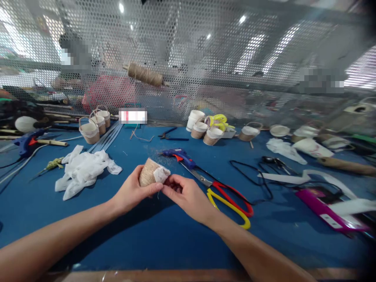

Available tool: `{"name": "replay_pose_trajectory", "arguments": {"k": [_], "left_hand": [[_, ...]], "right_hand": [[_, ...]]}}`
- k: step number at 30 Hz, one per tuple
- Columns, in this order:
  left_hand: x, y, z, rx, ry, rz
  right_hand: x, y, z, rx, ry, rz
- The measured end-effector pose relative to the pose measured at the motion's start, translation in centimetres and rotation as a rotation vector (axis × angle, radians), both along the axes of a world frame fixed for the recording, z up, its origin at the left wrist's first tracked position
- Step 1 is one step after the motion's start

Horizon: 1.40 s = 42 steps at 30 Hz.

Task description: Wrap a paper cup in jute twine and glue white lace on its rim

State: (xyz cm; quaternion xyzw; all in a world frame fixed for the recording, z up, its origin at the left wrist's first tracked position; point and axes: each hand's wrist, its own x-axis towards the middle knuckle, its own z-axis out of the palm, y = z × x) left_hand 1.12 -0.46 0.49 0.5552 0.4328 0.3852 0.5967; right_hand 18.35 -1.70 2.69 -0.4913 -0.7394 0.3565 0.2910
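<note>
My left hand (133, 190) is closed around a small twine-wrapped cup (147, 174), which is tilted on its side above the blue table. A piece of white fabric (160, 174) shows at the cup's right end. My right hand (185, 194) pinches at that same end, thumb and fingertips pressed together, and a thin thread hangs just below. Just behind the hands lies a blue glue gun (179, 154) with a red trigger. To the right of my right hand are large scissors (226, 192) with red and yellow handles.
Crumpled white fabric (85, 170) lies left. Small baskets (90, 133) stand at the back left, others (213, 136) at the back centre. Pliers (173, 137) lie between. A twine spool (145, 74) hangs on the perforated metal screen (188, 47). A purple power strip (319, 209) sits right, near black cords.
</note>
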Motion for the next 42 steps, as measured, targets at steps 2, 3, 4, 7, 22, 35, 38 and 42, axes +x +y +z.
{"name": "replay_pose_trajectory", "arguments": {"k": [2, 3, 4, 7, 22, 35, 38, 42], "left_hand": [[-0.1, 0.2, 0.1, -0.013, 0.009, 0.008], [-0.2, 0.4, 0.1, -0.016, 0.017, 0.006], [-0.3, 0.6, 0.2, -0.016, 0.034, -0.001], [-0.6, 1.3, 0.6, 0.004, 0.121, -0.042], [-1.7, 1.6, -0.3, 0.078, 0.183, -0.133], [-2.3, 1.8, 0.2, 0.177, 0.197, -0.132], [-2.3, 1.8, 0.1, 0.143, 0.199, -0.155], [-2.3, 2.0, 0.0, 0.076, 0.16, -0.142]], "right_hand": [[0.4, 0.3, 0.4, 0.015, -0.091, 0.009], [0.7, 0.6, 0.7, 0.023, -0.151, -0.013], [1.1, 0.9, 1.1, 0.035, -0.213, -0.052], [2.9, 2.6, 2.1, 0.074, -0.326, -0.21], [5.4, 10.8, -1.4, -0.121, -0.638, -0.356], [5.9, 1.4, 4.9, -0.251, 0.102, -0.127], [5.6, 0.5, 4.0, -0.24, 0.142, -0.104], [5.4, 0.2, 3.2, -0.27, 0.167, -0.043]]}}
